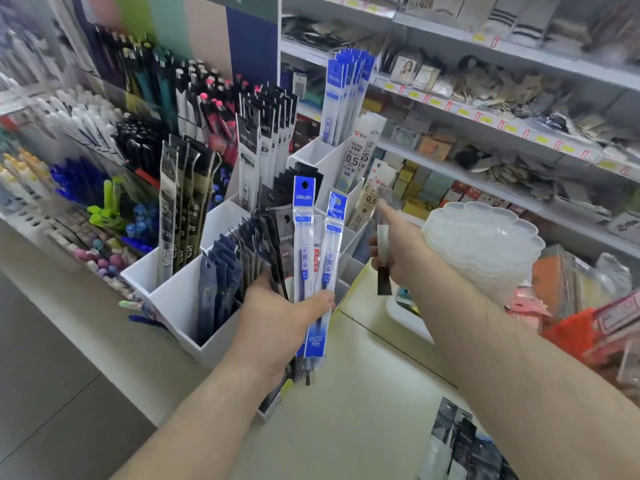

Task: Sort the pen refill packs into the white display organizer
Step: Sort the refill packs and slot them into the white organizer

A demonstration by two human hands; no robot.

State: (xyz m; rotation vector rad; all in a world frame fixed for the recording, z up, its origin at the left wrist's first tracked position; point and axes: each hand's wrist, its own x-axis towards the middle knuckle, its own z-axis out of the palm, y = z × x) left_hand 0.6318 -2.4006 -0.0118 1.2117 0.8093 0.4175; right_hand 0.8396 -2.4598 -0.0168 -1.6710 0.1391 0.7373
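Refill packs (313, 258) are held fanned in the left hand (277, 323), whose grip is curled round them with the thumb pressed across the front of two blue-topped ones; darker packs are bunched behind these. The bundle is held upright just in front of the white display organizer (180, 299), which stands on the pale counter (363, 393). Its compartments are already filled with upright packs (dark blue at the front, black and white further back, blue at the rear). A single clear pack with a dark lower end (383, 258) is pinched in the right hand (401, 247), held out beside the organizer's right edge. A stack of translucent scalloped trays (485, 244) is seen just right of that hand, before stocked shelves (502, 98).
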